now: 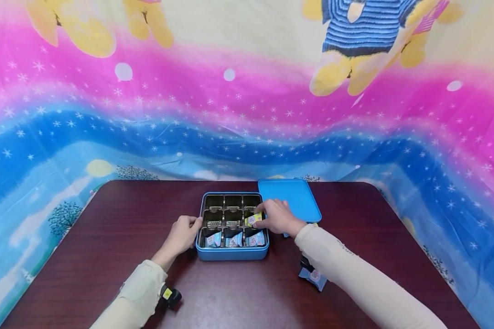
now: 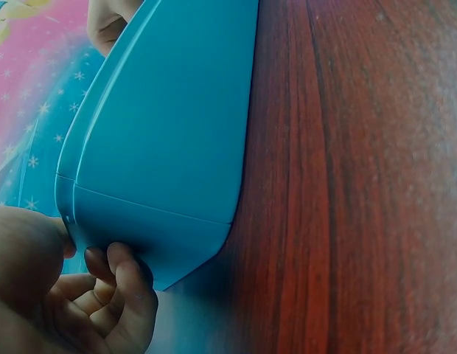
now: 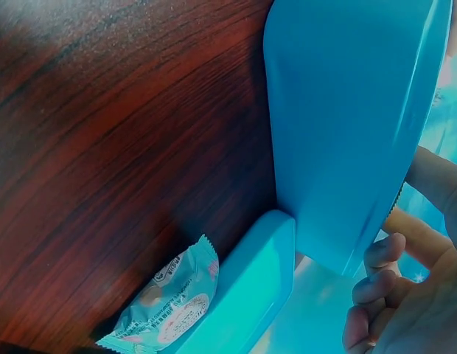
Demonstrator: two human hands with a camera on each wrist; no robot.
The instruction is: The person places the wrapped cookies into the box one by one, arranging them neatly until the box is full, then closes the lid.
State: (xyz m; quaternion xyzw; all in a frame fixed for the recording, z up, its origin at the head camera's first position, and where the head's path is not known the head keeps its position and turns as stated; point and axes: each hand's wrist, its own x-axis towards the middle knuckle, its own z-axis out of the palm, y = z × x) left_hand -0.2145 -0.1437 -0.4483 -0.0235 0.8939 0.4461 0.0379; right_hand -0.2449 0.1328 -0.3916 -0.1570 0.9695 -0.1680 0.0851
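Observation:
A blue tin box [image 1: 232, 254] sits on the table, its inside divided into compartments. Light-blue wrapped snacks [image 1: 233, 240] fill the front row. My right hand [image 1: 281, 216] pinches a yellow wrapped snack [image 1: 252, 220] at the right compartment of the middle row; in the right wrist view most of that snack is hidden behind the tin wall. On the tin's left side, my left hand [image 1: 183, 234] holds the edge. The left wrist view shows its thumb at the rim and its curled fingers [image 2: 129, 276] against the outer wall.
The blue lid [image 1: 290, 196] lies behind and right of the tin. A light-blue wrapped snack [image 3: 173, 302] lies against the lid. Another blue packet [image 1: 314, 278] rests under the right forearm, beside a dark object partly covered by the sleeve. A patterned cloth [image 1: 247, 105] hangs behind the table.

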